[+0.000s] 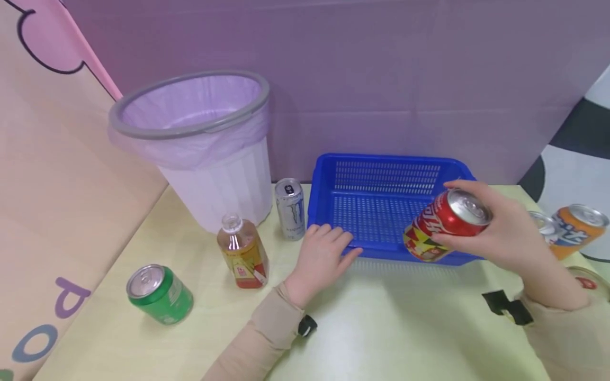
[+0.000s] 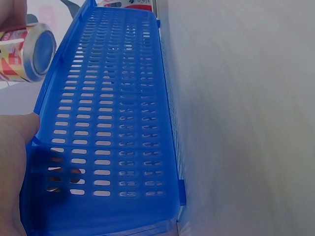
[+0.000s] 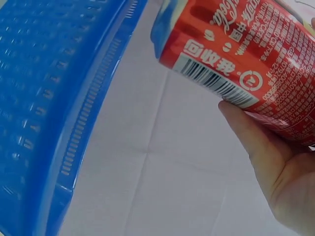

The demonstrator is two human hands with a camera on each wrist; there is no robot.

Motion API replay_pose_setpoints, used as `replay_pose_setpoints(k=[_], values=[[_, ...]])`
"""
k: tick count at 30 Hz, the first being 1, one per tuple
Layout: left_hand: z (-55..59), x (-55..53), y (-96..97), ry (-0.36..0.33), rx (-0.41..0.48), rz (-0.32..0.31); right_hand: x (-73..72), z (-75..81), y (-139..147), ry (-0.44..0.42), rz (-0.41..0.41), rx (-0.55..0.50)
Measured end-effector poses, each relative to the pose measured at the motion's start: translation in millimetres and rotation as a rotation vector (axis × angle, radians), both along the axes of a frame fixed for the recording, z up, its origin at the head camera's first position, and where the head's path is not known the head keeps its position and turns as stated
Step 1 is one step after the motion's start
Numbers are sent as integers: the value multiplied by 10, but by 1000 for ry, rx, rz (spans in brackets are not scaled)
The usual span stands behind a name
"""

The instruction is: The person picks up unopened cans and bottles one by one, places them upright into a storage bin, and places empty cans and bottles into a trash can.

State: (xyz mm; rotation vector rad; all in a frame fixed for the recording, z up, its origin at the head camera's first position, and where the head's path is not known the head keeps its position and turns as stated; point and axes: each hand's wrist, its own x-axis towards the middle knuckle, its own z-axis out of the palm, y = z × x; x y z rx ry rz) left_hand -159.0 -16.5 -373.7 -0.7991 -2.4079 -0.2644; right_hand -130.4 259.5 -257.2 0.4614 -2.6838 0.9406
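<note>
My right hand (image 1: 512, 233) grips a red Coca-Cola can (image 1: 440, 225), thumb on one side and fingers on the other. The can is tilted above the front right part of a blue plastic basket (image 1: 329, 203); its printed side and barcode face the right wrist view (image 3: 231, 64). My left hand (image 1: 321, 259) holds the basket's rim at the front left corner. In the left wrist view its thumb (image 2: 27, 128) lies at the rim, and fingertips show dimly through the wall slots. Inside the basket, the visible floor is bare mesh.
A white bin (image 1: 224, 185) with a purple liner stands back left. Near it are a Monster can (image 1: 290, 211), a bottle of reddish drink (image 1: 244, 259) and a green can (image 1: 164, 299). At the right are an orange Fanta can (image 1: 574, 227) and other partly hidden cans.
</note>
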Motion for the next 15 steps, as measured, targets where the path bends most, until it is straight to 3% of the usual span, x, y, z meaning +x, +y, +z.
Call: replay_pose_setpoints(k=[15], values=[[16, 10, 4, -10, -17, 16, -276, 103, -18, -106, -38, 101]])
